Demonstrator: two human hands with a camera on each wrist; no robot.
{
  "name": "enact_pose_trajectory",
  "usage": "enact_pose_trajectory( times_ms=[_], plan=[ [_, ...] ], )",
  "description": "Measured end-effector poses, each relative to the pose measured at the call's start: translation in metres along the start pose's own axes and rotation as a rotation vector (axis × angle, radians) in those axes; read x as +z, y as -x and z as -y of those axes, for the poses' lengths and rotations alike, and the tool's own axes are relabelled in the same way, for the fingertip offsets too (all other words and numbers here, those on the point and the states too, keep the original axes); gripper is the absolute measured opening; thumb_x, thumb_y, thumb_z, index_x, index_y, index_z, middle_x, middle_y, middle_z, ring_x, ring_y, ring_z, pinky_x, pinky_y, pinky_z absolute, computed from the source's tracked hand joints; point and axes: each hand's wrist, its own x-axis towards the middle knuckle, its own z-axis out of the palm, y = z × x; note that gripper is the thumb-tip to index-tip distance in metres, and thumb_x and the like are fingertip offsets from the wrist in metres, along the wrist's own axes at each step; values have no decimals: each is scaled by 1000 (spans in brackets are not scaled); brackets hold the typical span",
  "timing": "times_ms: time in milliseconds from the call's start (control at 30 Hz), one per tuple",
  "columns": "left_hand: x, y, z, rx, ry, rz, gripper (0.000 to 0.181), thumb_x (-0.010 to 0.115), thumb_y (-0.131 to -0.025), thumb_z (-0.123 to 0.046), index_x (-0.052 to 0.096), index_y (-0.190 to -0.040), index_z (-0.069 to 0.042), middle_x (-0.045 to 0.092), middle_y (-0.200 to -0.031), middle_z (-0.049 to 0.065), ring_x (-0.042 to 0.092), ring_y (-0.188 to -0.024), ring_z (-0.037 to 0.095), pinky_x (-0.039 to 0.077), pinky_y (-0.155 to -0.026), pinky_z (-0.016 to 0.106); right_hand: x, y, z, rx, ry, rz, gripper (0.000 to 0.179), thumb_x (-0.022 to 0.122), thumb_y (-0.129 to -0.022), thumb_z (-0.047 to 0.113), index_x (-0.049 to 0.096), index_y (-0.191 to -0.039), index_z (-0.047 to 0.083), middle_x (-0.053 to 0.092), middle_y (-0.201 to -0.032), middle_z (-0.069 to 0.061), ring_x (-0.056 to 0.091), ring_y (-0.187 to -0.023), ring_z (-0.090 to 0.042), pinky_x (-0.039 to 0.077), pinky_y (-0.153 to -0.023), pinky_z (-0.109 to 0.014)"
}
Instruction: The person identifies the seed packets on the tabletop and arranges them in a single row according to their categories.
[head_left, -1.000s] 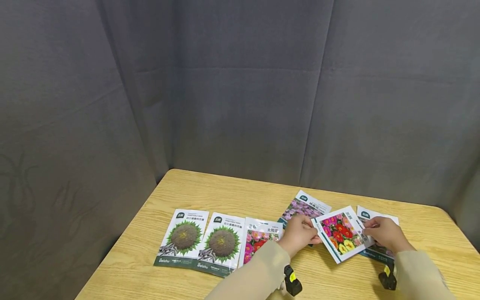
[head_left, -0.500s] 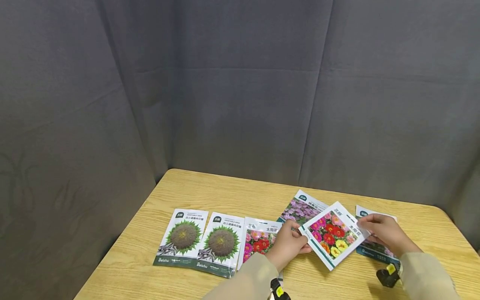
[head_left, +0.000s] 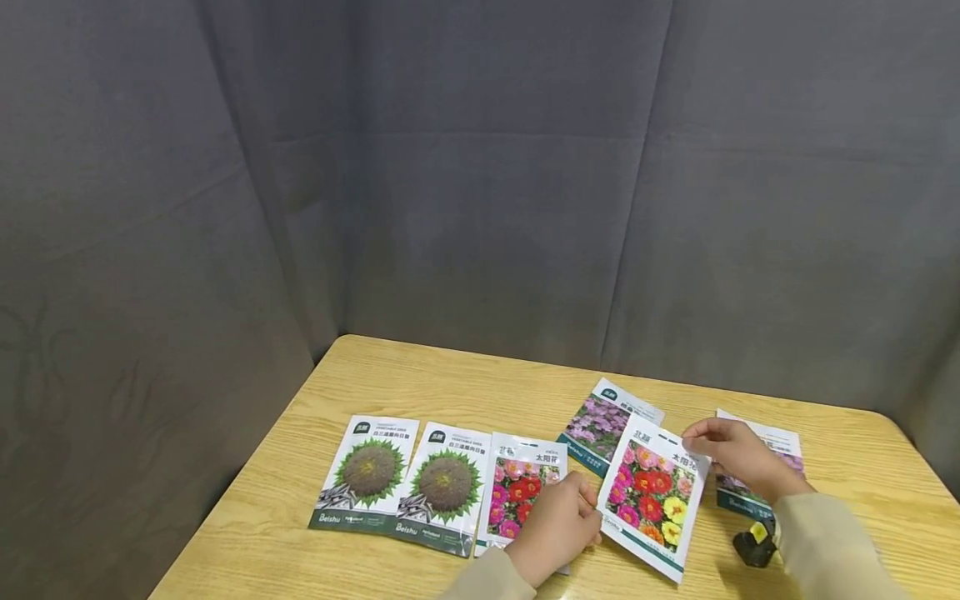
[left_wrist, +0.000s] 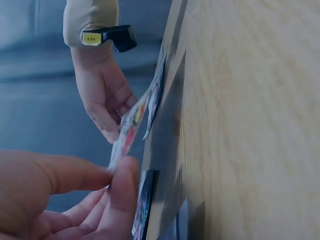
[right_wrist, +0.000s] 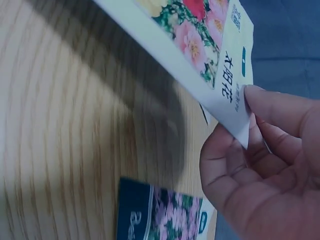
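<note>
Two hands hold a flower seed packet above a wooden table

A person's left hand (head_left: pixel 558 517) pinches the left edge of a colourful flower packet (head_left: pixel 652 492) between thumb and index finger; the right hand (head_left: pixel 746 458) grips the same packet at its upper right corner, thumb on the printed front and fingers behind; the packet is raised off the table (head_left: pixel 420 375), right of its middle, tilted, its front of red, pink, yellow and orange blooms turned up to the head camera.

Five more packets lie on the table; at the left, near the table's left edge, a first sunflower packet (head_left: pixel 367 475) and a second sunflower packet (head_left: pixel 444 487) lie side by side, with a matching flower packet (head_left: pixel 513 492) just right of them, its lower right part hidden by the left hand; towards the far edge, a purple flower packet (head_left: pixel 600 421) lies at a slant, partly covered in the head view by the raised one; nearer the far right corner lies another purple flower packet (head_left: pixel 776 442), partly hidden by the right hand; a black device (head_left: pixel 753 546) with a yellow label is worn at the right wrist; a dark grey curtain (head_left: pixel 487 208) hangs beyond the far edge.
</note>
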Motion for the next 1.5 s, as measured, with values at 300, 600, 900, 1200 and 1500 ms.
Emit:
enact_pose_trajectory(
  times_ms=[300,600,900,1200,1500],
  plan=[
    [-5,11,-1,-21,-29,28,13,67,-94,0,64,-105,5,68,-63,2,62,-48,12,48,-46,20,16,-10,11,-19,99,18,21,55,-104,13,62,-112,-5,63,-103,-11,53,-86,-21,48,-72,-39],
    [-17,18,-4,-86,-107,53,29,71,-89,3,63,-61,-3,57,-48,3,60,-42,12,49,-50,19,34,-18,22,-77,125,60,17,58,-103,13,63,-108,-3,62,-99,-11,53,-85,-22,50,-68,-38],
    [-24,19,-1,-136,-146,117,40,70,-90,0,62,-51,-1,60,-46,6,60,-38,15,55,-65,21,52,-23,25,-132,187,54,11,62,-100,9,64,-100,-2,61,-90,-9,52,-80,-22,46,-67,-37],
    [-26,17,2,-179,-182,170,37,70,-89,-1,64,-52,-3,58,-44,4,55,-37,12,55,-63,23,65,-29,23,-166,239,44,5,62,-98,3,64,-94,0,60,-86,-7,51,-78,-21,44,-68,-37],
    [-28,17,7,-164,-192,194,38,71,-88,-1,65,-51,-3,55,-42,4,48,-34,9,54,-65,21,71,-30,18,-168,264,30,4,63,-97,1,64,-93,1,61,-87,-7,50,-80,-20,43,-70,-35]
  ],
)
